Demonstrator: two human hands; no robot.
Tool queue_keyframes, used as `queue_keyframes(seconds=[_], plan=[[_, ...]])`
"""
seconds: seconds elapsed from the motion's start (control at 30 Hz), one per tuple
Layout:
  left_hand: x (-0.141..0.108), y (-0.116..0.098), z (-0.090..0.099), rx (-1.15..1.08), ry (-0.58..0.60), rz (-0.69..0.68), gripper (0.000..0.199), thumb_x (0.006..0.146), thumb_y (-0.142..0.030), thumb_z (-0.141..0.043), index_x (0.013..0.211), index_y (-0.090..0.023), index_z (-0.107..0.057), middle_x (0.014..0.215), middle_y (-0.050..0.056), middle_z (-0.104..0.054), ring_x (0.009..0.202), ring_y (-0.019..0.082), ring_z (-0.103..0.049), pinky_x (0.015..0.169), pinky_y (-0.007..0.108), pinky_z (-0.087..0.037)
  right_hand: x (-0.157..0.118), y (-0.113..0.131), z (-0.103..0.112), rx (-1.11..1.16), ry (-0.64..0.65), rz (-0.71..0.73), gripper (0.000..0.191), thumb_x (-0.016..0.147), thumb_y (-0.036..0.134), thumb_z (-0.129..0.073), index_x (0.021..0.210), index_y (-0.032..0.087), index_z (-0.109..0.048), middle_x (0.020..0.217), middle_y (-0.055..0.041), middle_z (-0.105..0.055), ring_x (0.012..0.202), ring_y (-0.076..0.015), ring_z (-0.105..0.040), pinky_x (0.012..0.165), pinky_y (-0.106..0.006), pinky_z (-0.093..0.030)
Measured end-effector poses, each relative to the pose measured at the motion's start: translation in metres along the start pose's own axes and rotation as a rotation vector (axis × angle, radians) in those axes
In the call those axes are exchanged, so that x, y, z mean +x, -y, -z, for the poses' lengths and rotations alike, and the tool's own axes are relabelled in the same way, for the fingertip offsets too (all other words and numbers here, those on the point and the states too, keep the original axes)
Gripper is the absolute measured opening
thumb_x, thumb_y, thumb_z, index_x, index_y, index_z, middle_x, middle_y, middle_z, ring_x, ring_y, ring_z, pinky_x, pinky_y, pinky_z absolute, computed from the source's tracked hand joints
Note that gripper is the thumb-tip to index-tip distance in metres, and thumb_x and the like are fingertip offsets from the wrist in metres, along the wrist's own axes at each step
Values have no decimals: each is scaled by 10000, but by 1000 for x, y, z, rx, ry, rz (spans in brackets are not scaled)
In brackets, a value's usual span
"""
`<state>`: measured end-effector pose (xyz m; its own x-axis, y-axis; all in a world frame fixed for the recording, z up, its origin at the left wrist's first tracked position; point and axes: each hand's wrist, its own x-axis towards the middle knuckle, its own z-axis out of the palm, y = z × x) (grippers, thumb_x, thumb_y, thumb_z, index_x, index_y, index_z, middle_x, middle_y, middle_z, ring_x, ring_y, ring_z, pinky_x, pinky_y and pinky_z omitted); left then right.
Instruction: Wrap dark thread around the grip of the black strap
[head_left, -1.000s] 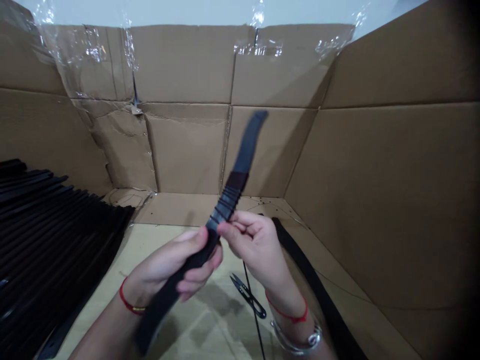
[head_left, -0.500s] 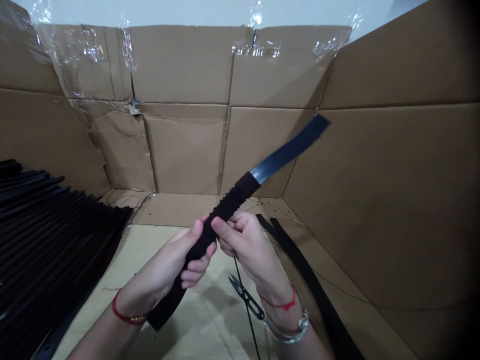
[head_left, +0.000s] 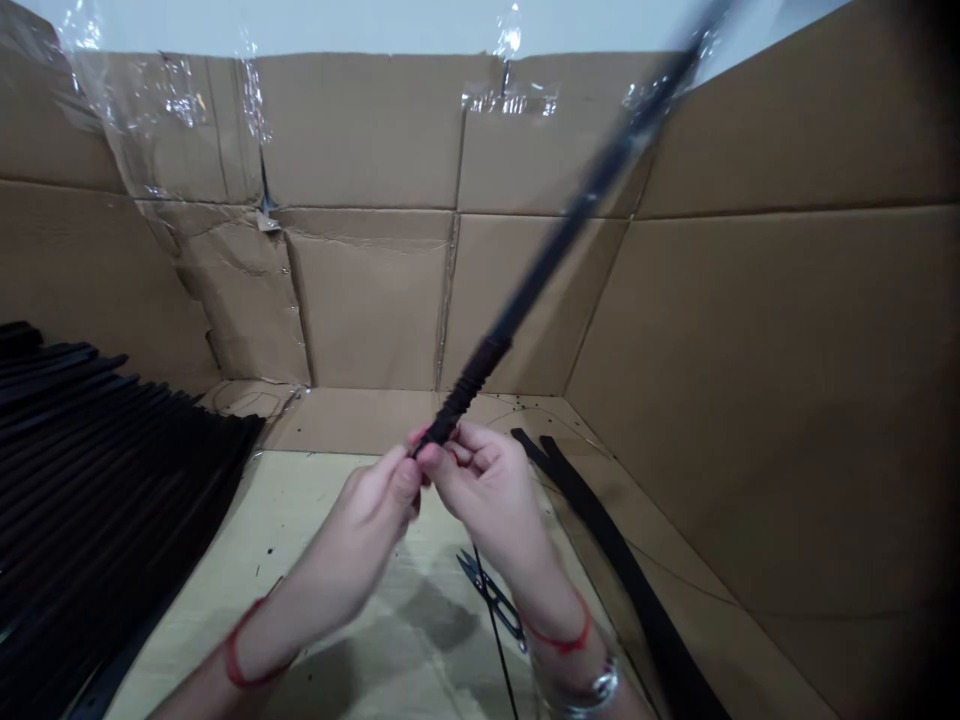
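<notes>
A long, flat, blue-black strip (head_left: 555, 250) rises to the upper right, its far part blurred and running out at the top. Around its lower part sits a black fabric sleeve (head_left: 469, 385), bunched into wrinkles. My left hand (head_left: 367, 530) is closed on the sleeve's lower portion, fingers mostly hidden. Beside it, my right hand (head_left: 495, 490) pinches the sleeve between thumb and fingers. Both thumbs nearly meet there. Below my right hand hangs a thin dark cord (head_left: 501, 645), crossing dark thread snips (head_left: 487, 590) that lie on the table surface.
A large stack of black strips (head_left: 97, 500) fills the left side. More black strips (head_left: 622, 550) lie along the right. Cardboard walls (head_left: 360, 290), patched with clear tape, enclose the back and sides. Loose thin threads trail over the right edge.
The strip has turned edge-on and swung steeper, its upper end now reaching past the top. My hands have come closer together on the sleeve; the snips stay put.
</notes>
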<state>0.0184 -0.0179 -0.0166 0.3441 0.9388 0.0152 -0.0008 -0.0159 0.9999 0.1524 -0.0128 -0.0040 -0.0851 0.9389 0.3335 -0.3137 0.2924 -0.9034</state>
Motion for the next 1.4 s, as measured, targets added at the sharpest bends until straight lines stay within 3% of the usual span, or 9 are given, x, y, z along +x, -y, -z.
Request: queue_keyframes(seconds=[0.1,0.6,0.8,0.97,1.03,1.17,1.23,1.3,1.4], plan=[[-1,0,0,-235,258,259,529,832,-704,-367,810,-184,-462,528,-93,-286,401,26,-162,371,157,-142,-2,2,0,-67,70,-85,355,707,443,-774,647,133,-611,553,-8,-572,474,-108,-541,440,-209,-440],[-3,15,-18,-186,369,274,516,834,-679,-413,837,-165,-454,588,-88,-277,467,22,-158,403,150,-112,5,11,41,121,-199,198,252,774,319,-764,714,140,-598,494,102,-246,407,-21,-122,364,-177,-95],[-7,5,1,-331,392,309,474,873,-641,-379,797,-178,-447,519,-105,-256,399,5,-114,352,111,-110,10,7,37,216,155,4,317,716,370,-812,889,129,-700,548,79,-358,412,-9,-116,359,-179,-55],[-1,11,14,-493,896,438,593,863,-699,-181,723,-194,-458,360,-73,-323,242,72,-258,251,175,-219,3,5,32,286,309,-9,313,779,410,-752,968,161,-736,516,84,-311,389,-13,-130,350,-185,-60],[2,14,11,-314,772,302,605,860,-707,-195,766,-184,-484,412,-39,-427,316,103,-402,324,193,-325,2,3,27,234,180,46,303,779,410,-748,936,151,-729,503,84,-309,386,-17,-136,349,-195,-59],[4,10,1,247,-111,-129,428,862,-601,-468,833,-176,-499,628,-36,-457,558,63,-401,515,157,-299,5,-3,19,89,-167,108,315,754,366,-775,937,124,-694,498,94,-281,402,-23,-121,362,-209,-33],[5,7,1,184,-67,-38,492,843,-659,-430,744,-177,-455,572,-62,-339,496,51,-268,459,170,-197,7,-4,19,116,-71,49,322,759,390,-765,912,117,-691,481,104,-249,398,-24,-112,361,-204,-49],[7,6,2,-53,257,195,561,823,-735,-312,697,-195,-403,517,-91,-220,436,47,-128,407,189,-112,8,-4,19,129,19,17,305,770,407,-748,847,119,-687,464,109,-232,386,-24,-114,356,-202,-69],[11,8,1,-146,371,238,558,830,-729,-285,738,-197,-427,499,-87,-265,410,49,-181,401,185,-180,7,-5,18,45,-142,95,302,766,413,-748,778,126,-656,479,94,-277,387,-28,-145,355,-212,-72]])
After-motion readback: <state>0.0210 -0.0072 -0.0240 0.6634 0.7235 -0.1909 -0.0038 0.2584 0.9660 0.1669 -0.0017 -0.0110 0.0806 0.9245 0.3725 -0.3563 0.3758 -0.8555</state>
